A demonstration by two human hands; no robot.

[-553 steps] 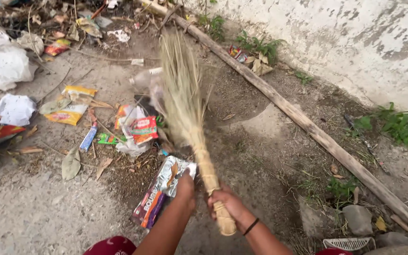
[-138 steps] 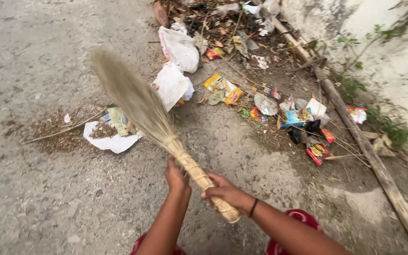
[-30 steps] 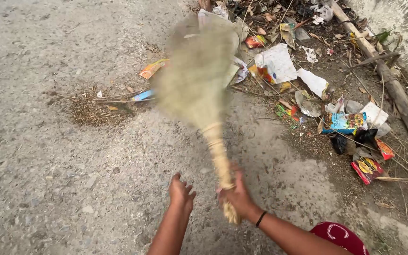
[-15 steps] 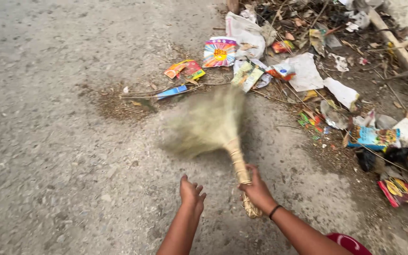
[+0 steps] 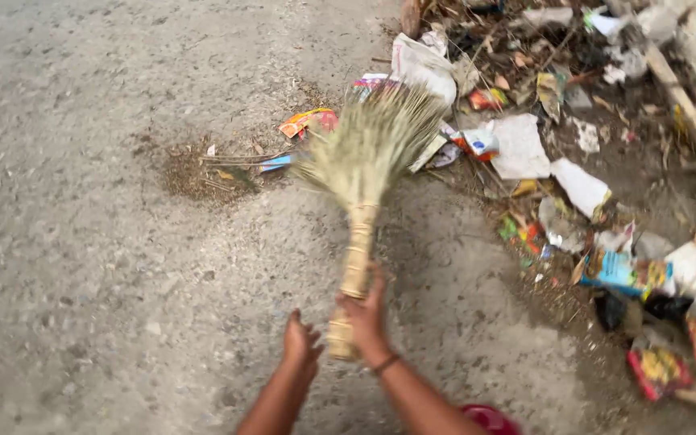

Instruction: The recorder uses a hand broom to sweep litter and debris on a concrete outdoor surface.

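Far left: bare grey concrete ground, with a brown patch of swept dirt and twigs above centre-left. Lower centre: left hand, fingers loosely spread, holding nothing, hovering just beside the butt of the grass broom without touching it. Next to it: right hand, black band on the wrist, closed around the bound handle near its lower end. Upward from that hand: broom handle nearly upright, straw head fanned out well above both hands, tips resting among wrappers at the edge of the rubbish. Beside the straw head: an orange wrapper to its left, a white bag above, white paper to its right. Far right: scattered litter pile and a wooden pole, blurred.
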